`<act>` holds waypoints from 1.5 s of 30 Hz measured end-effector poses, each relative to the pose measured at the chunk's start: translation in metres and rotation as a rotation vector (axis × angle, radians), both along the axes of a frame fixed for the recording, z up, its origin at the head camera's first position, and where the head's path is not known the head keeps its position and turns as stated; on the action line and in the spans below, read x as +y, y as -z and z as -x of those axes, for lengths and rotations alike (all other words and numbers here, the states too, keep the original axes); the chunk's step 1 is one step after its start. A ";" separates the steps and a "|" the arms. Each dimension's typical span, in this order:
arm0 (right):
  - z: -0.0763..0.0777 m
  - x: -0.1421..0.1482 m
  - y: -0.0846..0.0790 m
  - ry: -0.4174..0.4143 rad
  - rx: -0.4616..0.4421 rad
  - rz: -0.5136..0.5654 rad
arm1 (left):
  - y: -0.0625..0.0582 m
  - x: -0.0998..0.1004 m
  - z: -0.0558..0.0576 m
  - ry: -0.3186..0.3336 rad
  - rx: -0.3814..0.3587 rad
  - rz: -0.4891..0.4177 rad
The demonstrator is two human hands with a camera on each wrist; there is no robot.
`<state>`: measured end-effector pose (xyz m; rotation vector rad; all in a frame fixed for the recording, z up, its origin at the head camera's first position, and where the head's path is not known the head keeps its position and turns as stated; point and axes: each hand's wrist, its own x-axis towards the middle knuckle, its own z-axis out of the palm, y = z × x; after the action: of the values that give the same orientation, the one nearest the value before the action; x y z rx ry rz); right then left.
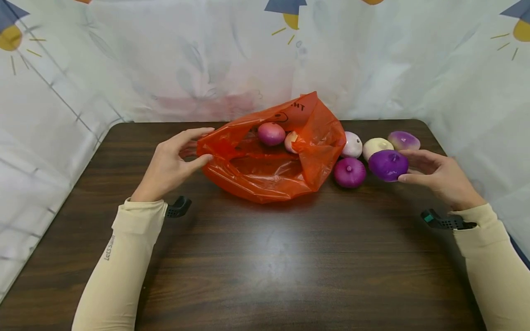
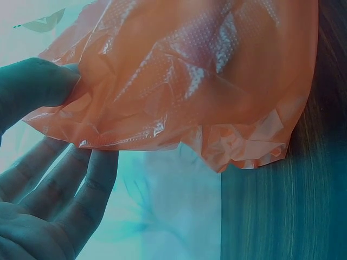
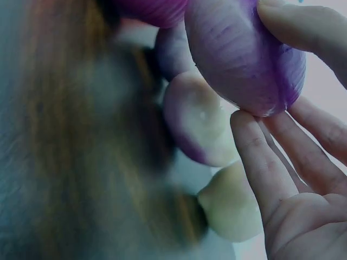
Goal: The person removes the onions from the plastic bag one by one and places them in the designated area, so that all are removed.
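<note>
Now: right hand (image 1: 440, 177) pinching deep-purple onion (image 1: 388, 165) between thumb and fingertips, just near side of pale-yellow onion (image 1: 377, 145). Purple-white onion (image 1: 404, 140) farther right; magenta onion (image 1: 349, 173) and white onion (image 1: 352, 145) left, beside orange plastic bag (image 1: 265, 193). Left hand (image 1: 167, 163) holding bag's left edge, mouth gaping; pinkish-red onion (image 1: 271, 134) inside, at far side.

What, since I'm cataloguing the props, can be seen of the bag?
The bag looks like thin, shiny, translucent orange-red plastic, wrinkled, with dark print on its far wall. It rests on the table, mouth open toward the head camera; two onions show inside. The left hand pinches its left edge.
</note>
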<state>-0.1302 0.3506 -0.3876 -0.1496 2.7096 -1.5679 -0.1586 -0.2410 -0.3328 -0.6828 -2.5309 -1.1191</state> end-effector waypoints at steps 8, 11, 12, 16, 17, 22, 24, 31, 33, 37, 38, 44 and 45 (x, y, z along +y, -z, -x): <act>-0.001 0.002 0.004 -0.019 -0.049 -0.070 | 0.000 -0.002 -0.002 -0.013 -0.009 0.007; -0.001 0.002 0.006 -0.030 -0.060 -0.084 | 0.000 -0.003 -0.002 -0.017 -0.013 0.011; -0.001 0.001 0.006 -0.034 -0.063 -0.081 | 0.000 -0.003 -0.002 -0.017 -0.016 0.010; -0.001 0.001 0.009 -0.046 -0.072 -0.075 | 0.000 -0.002 -0.002 -0.021 -0.019 0.012; -0.001 0.001 0.009 -0.047 -0.076 -0.076 | 0.000 -0.002 -0.002 -0.021 -0.019 0.012; -0.002 0.002 0.009 -0.043 -0.104 -0.113 | 0.001 -0.002 -0.002 -0.017 -0.012 0.010; -0.002 0.002 0.010 -0.046 -0.117 -0.120 | 0.001 -0.002 -0.002 -0.012 -0.010 0.008; 0.001 0.001 0.013 -0.059 -0.145 -0.126 | 0.001 -0.001 -0.002 -0.011 -0.011 0.011; 0.001 0.002 0.013 -0.061 -0.147 -0.123 | 0.001 -0.001 -0.002 -0.012 -0.011 0.012; 0.001 0.002 0.014 -0.071 -0.141 -0.100 | 0.000 -0.001 -0.002 -0.009 -0.012 0.014; 0.001 0.002 0.014 -0.075 -0.139 -0.090 | 0.000 -0.001 -0.002 -0.010 -0.012 0.015; -0.003 0.003 0.011 -0.074 -0.118 -0.050 | -0.002 0.000 -0.002 -0.016 -0.017 0.018; -0.004 0.003 0.010 -0.070 -0.112 -0.047 | -0.002 0.000 -0.002 -0.016 -0.019 0.018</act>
<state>-0.1267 0.3538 -0.3980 -0.1493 2.6232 -1.4471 -0.1567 -0.2410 -0.3307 -0.6589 -2.5608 -1.1032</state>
